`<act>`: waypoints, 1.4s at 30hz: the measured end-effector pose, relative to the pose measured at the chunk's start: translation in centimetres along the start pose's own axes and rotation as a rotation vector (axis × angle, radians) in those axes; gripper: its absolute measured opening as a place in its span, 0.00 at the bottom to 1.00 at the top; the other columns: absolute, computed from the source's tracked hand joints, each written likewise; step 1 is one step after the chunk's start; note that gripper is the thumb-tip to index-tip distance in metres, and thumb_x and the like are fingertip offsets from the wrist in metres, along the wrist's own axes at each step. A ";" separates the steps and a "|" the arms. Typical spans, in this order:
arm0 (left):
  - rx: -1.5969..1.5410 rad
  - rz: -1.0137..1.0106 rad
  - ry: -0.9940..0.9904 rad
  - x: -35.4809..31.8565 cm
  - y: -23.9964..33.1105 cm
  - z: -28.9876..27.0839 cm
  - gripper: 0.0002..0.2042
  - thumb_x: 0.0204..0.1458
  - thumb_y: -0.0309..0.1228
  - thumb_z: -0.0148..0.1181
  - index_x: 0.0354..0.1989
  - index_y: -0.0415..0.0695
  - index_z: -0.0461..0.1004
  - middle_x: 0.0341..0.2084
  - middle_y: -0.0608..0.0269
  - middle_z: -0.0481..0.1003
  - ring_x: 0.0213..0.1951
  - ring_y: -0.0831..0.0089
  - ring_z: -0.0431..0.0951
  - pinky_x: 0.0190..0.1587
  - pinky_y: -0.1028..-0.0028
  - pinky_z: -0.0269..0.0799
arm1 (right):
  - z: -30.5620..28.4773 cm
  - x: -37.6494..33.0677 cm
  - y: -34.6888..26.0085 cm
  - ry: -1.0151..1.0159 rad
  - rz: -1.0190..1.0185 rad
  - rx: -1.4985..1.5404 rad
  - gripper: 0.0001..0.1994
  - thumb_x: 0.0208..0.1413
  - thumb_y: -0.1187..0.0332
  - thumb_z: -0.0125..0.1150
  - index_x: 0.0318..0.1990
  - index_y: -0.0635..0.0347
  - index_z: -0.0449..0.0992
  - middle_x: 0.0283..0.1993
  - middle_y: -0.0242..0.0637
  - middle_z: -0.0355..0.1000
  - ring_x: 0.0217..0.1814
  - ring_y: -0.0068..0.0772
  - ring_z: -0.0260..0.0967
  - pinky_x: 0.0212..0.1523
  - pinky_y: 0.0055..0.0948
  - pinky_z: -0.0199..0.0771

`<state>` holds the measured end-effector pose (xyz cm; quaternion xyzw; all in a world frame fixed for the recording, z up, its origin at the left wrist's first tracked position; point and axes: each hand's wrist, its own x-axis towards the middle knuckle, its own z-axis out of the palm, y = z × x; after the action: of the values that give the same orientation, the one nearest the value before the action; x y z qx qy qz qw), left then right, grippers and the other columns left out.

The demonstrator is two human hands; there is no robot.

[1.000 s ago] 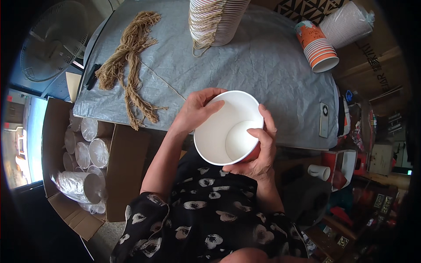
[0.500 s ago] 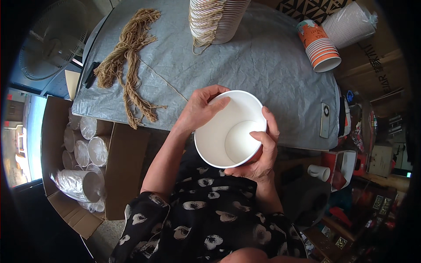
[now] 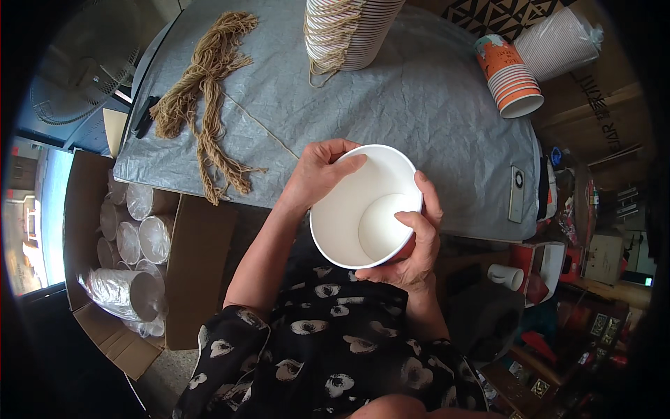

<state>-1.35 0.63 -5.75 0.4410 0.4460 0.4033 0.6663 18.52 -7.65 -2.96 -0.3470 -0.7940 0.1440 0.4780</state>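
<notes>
A white paper bucket [image 3: 342, 209] is held between my two hands in front of my body, its open mouth tilted up so the round bottom shows. On its upper left rim my left hand [image 3: 317, 171] grips, thumb inside and fingers behind the wall. At the right side my right hand [image 3: 417, 244] clasps it, the thumb over the rim and other fingers around the outside. Beyond the hands, a tall stack of paper buckets [image 3: 366, 35] with tan cords draped down its left side stands on the grey-covered table [image 3: 279, 105].
A bundle of tan cords [image 3: 202, 84] lies at the table's left, one strand trailing toward my left hand. Orange paper cups [image 3: 513, 84] lie nested at the far right, a phone [image 3: 516, 194] below. A carton [image 3: 202, 272] of plastic-wrapped cups stands lower left; a white mug [image 3: 506, 276] sits lower right.
Almost nothing differs. My right thumb has shifted slightly to the left on the bucket's rim, and the view has moved a little.
</notes>
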 end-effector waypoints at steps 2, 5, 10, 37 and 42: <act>0.000 -0.002 0.005 0.0 0.1 0.1 0.12 0.60 0.32 0.64 0.45 0.36 0.82 0.31 0.66 0.82 0.32 0.82 0.80 0.35 0.78 0.76 | -0.1 0.0 0.0 -0.005 0.004 0.001 0.48 0.40 0.34 0.77 0.61 0.57 0.63 0.73 0.64 0.50 0.72 0.62 0.60 0.65 0.56 0.72; -0.021 -0.011 0.015 0.1 -0.1 0.0 0.11 0.59 0.32 0.65 0.44 0.36 0.82 0.30 0.66 0.82 0.31 0.82 0.80 0.34 0.78 0.76 | -0.2 0.1 0.0 -0.018 0.008 0.006 0.48 0.39 0.35 0.77 0.60 0.57 0.63 0.73 0.64 0.50 0.72 0.63 0.60 0.65 0.56 0.72; -0.095 -0.048 0.011 0.3 -0.9 -0.5 0.12 0.59 0.35 0.67 0.42 0.38 0.82 0.30 0.66 0.82 0.31 0.82 0.80 0.34 0.79 0.76 | -0.3 0.4 -0.6 -0.027 0.004 0.010 0.47 0.38 0.38 0.80 0.59 0.57 0.63 0.74 0.64 0.49 0.71 0.64 0.60 0.65 0.56 0.72; 1.291 0.192 0.682 -18.2 -8.8 -16.6 0.08 0.54 0.32 0.64 0.36 0.44 0.84 0.40 0.54 0.83 0.40 0.52 0.83 0.44 0.61 0.79 | 3.4 -3.7 6.8 0.513 0.347 0.078 0.30 0.67 0.56 0.60 0.66 0.67 0.59 0.66 0.47 0.63 0.63 0.39 0.67 0.61 0.38 0.69; 1.169 -0.060 0.484 -15.7 -5.1 -13.4 0.07 0.54 0.32 0.65 0.39 0.47 0.84 0.36 0.59 0.83 0.37 0.54 0.84 0.40 0.61 0.79 | 4.3 -7.1 9.8 0.480 0.683 0.298 0.11 0.69 0.70 0.57 0.51 0.69 0.72 0.37 0.33 0.75 0.34 0.20 0.70 0.38 0.21 0.70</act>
<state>-17.67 -12.43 -9.71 0.6158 0.7428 0.1626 0.2066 20.99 -5.03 -15.28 -0.5403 -0.4712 0.3217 0.6185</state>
